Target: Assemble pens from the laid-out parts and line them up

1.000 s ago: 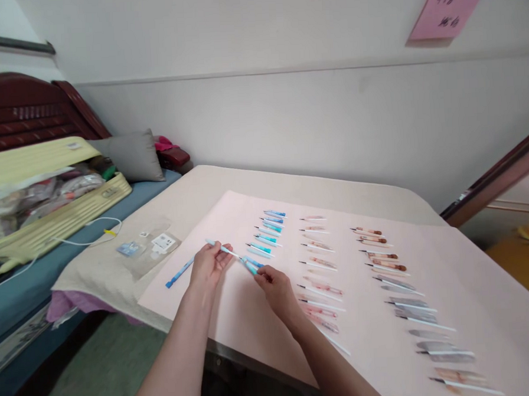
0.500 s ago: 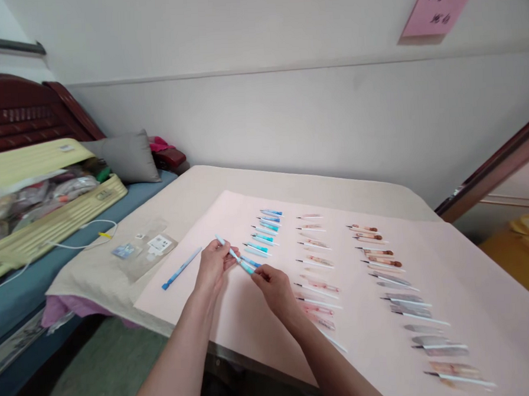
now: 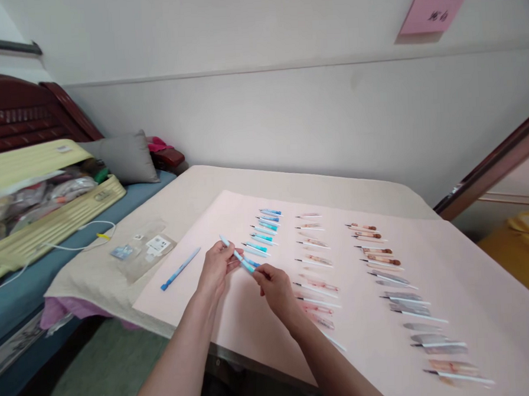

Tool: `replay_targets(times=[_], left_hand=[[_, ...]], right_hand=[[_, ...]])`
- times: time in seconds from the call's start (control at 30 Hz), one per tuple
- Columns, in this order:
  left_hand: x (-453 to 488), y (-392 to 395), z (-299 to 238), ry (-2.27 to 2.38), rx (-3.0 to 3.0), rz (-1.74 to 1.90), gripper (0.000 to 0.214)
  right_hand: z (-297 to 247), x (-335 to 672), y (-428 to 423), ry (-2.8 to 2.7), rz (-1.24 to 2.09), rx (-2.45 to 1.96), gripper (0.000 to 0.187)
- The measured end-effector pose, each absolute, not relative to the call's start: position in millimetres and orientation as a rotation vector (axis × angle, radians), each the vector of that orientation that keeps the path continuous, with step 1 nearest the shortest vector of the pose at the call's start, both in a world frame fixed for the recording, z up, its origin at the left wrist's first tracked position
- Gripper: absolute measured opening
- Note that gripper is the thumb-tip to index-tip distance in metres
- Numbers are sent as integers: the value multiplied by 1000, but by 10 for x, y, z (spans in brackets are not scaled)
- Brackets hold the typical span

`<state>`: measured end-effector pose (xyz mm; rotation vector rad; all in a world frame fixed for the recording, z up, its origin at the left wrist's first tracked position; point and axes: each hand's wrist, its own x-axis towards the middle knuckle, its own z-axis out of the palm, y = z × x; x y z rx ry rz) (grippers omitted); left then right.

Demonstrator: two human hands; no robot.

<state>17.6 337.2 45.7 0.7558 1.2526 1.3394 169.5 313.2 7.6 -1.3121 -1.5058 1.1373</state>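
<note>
Both of my hands hold one slim blue and white pen (image 3: 237, 256) just above the pink sheet (image 3: 372, 310). My left hand (image 3: 216, 268) is closed round its white barrel end. My right hand (image 3: 274, 286) pinches its teal cap end. The pen slants from upper left to lower right between them. Just right of my hands lies a column of several blue pens (image 3: 263, 233), and one loose blue pen (image 3: 180, 268) lies to the left near the sheet's edge.
Further columns of pink pens (image 3: 314, 260) and of brown and grey pens (image 3: 395, 280) lie on the sheet. Clear plastic packets (image 3: 143, 249) rest on the beige table cover. A yellow open suitcase (image 3: 38, 198) sits on the bed at left. A pink note (image 3: 436, 3) hangs on the wall.
My hands have drawn closer together along the pen, which now stands steeper. The view has shifted slightly; the laid-out pens have not moved.
</note>
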Motion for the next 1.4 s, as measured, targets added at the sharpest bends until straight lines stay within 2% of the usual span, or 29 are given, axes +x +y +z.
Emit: replay_targets(times=[0.27,0.63,0.7,0.83,0.9,1.17,1.4], left_hand=[[216,3374,433,1214,789,1297,26],[370,3332,448,1237,787,1340,27],[384,3332,446,1212,802,1330,27],[376,3342,469,1105,774,1300,22],[368,3345,487,1065,742,1274,19],[396,3315,500,1037,688,1272,23],[437,3344,446,1201,716,1408,24]], right_hand=[[20,1733,3135,-1314,1432,-1179,24],[105,1699,3064,-1447,1065,-1410,14],[125,1714,3065,-1409,1194,-1361,15],[146,1724,3068,-1135,1699,-1148,23],[135,1716,3064,-1065,1775,-1104,24],[76,1669,3091,-1292,1528,-1201,23],[100,1644,3074,-1346,1511,-1204,22]])
